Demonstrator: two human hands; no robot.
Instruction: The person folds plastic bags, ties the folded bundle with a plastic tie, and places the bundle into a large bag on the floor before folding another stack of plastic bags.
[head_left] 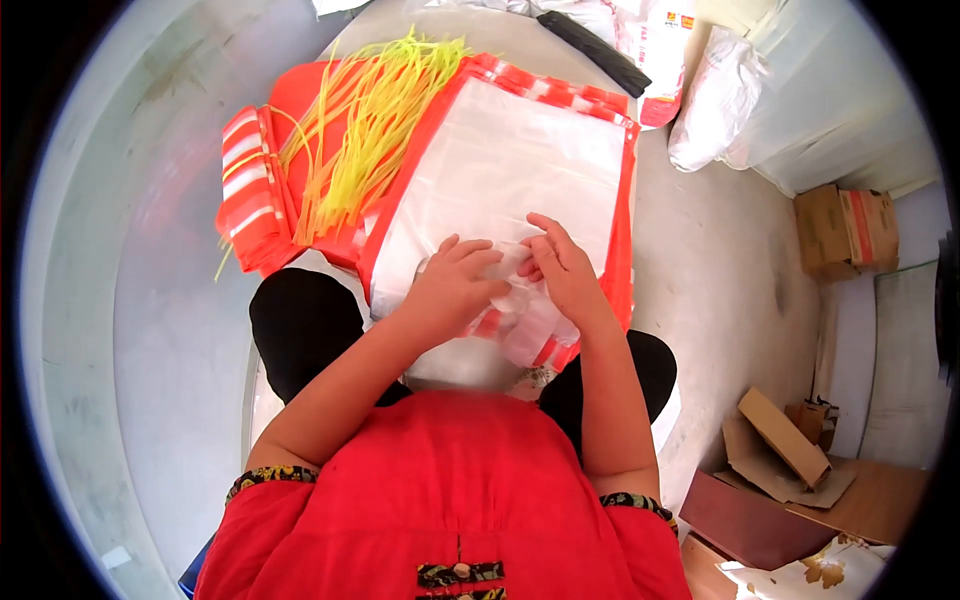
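The left hand [458, 290] is hanging loosely curled and the right hand [562, 272] is showing parted fingers, both being at crumpled clear film [520, 305] by the near edge of a stack of flat, red-bordered bags [510, 150]; whether either is gripping, I cannot tell. Yellow strips [375, 130] are lying along the stack's left edge, a banded red-and-white bundle [250, 190] resting beyond. Past the far right corner, a white sack [715, 100] is hiding its contents.

Head camera, single view: looks forward and steeply down from above the red top [460, 460] at 6 o'clock. Left hand [452, 285] and right hand [566, 278] close, near centre; cardboard box [845, 234] farther off, toward 3 o'clock. Round wide-angle field.
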